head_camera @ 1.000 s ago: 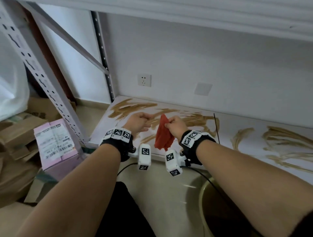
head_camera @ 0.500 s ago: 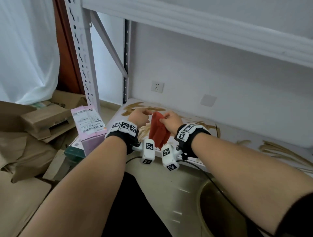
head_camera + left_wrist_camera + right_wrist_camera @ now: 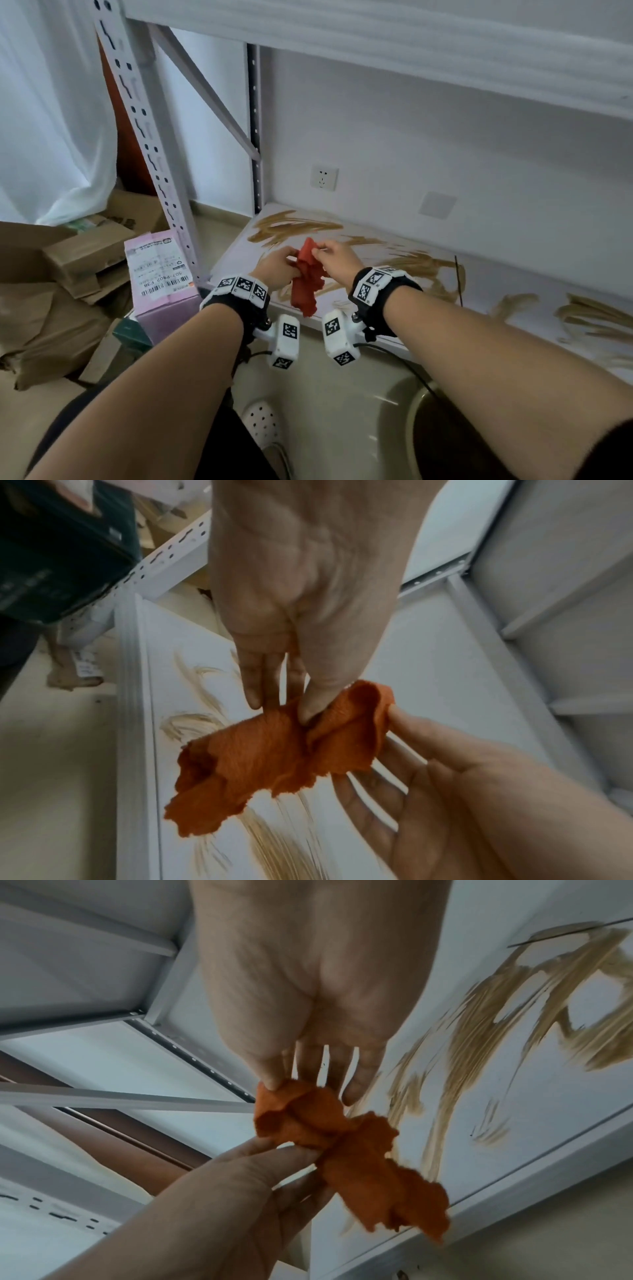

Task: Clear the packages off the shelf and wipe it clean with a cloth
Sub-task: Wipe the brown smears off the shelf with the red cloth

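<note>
A crumpled red cloth (image 3: 306, 281) hangs above the left end of the white shelf board (image 3: 513, 284), which is streaked with brown smears (image 3: 294, 226). My left hand (image 3: 291, 255) pinches the cloth's upper edge between thumb and fingers (image 3: 310, 704). My right hand (image 3: 317, 248) pinches the same top edge from the other side (image 3: 274, 1084). In the right wrist view the cloth (image 3: 346, 1139) dangles past the shelf's front lip. A pink package (image 3: 161, 274) and brown cardboard packages (image 3: 85, 253) lie on the floor left of the shelf.
A perforated upright post (image 3: 150, 144) stands between the packages and the shelf. The upper shelf board (image 3: 376, 34) overhangs the working space. A wall socket (image 3: 323, 177) sits on the back wall. A round basin (image 3: 445, 442) stands on the floor at lower right.
Both hands kept hold of the cloth and drew together at its top edge. The head view swung left and up, showing more of the post and the packages.
</note>
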Available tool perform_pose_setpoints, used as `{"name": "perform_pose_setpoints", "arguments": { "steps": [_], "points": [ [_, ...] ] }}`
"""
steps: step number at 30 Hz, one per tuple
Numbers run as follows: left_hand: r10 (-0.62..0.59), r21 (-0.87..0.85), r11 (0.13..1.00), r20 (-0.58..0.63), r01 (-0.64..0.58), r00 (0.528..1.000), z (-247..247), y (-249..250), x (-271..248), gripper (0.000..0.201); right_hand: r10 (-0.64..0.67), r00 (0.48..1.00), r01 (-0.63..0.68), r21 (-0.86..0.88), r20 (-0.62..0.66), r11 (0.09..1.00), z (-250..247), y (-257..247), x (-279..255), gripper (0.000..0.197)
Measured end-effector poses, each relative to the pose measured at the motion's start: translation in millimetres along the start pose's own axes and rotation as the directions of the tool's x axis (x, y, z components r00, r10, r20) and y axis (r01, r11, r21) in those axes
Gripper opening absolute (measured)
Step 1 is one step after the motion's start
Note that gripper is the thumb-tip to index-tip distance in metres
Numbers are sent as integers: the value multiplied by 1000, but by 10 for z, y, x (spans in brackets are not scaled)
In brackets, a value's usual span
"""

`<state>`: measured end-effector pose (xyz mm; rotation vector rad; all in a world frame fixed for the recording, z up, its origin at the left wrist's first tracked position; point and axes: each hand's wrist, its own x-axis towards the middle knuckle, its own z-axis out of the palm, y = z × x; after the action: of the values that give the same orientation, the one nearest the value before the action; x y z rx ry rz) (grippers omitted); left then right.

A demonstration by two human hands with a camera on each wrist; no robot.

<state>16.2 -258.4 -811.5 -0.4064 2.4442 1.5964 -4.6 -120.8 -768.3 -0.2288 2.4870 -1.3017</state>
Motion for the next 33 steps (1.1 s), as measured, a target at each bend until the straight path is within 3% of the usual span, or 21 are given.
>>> {"name": "perform_pose_setpoints", "arguments": {
  "steps": [6,8,10,11,13,15,17,22,24,27,29,33],
  "points": [
    [-75,156,980,-280,123,957,49,-262,355,33,55,998,-54,-116,5,992,-127,574,370,24],
    [-32,207,972,-346,109,938,67,-396,457,29,52,999,-49,-184,11,982,-150,807,489,20],
    [60,394,914,-368,97,928,110,-552,541,25,52,998,-40,-254,38,966,-138,1006,569,21],
    [80,511,852,-338,111,938,143,-637,582,26,51,997,-35,-288,51,957,-125,1087,598,22],
    [6,660,735,-236,155,972,217,-800,669,33,52,995,-16,-378,88,926,-113,1208,650,25],
    [-95,676,719,-134,161,986,283,-962,771,40,104,982,-20,-464,156,886,-114,1302,687,28],
    [-96,695,710,-58,109,994,341,-1091,850,41,187,954,-31,-545,233,838,-114,1381,696,31],
    [-89,848,529,18,32,996,379,-1286,926,54,337,892,-14,-726,301,687,-50,1547,736,38],
    [-115,839,540,-4,66,993,337,-1337,958,55,395,869,-12,-784,299,621,1,1623,745,38],
    [-161,781,602,-87,168,983,320,-1329,969,54,426,854,-13,-805,300,593,54,1724,761,36],
    [-180,779,597,-104,193,978,382,-1299,955,53,446,830,23,-819,335,574,26,1728,793,37],
    [-126,839,543,29,44,992,558,-1121,968,51,479,805,16,-820,350,572,-13,1730,946,39]
  ]
}}
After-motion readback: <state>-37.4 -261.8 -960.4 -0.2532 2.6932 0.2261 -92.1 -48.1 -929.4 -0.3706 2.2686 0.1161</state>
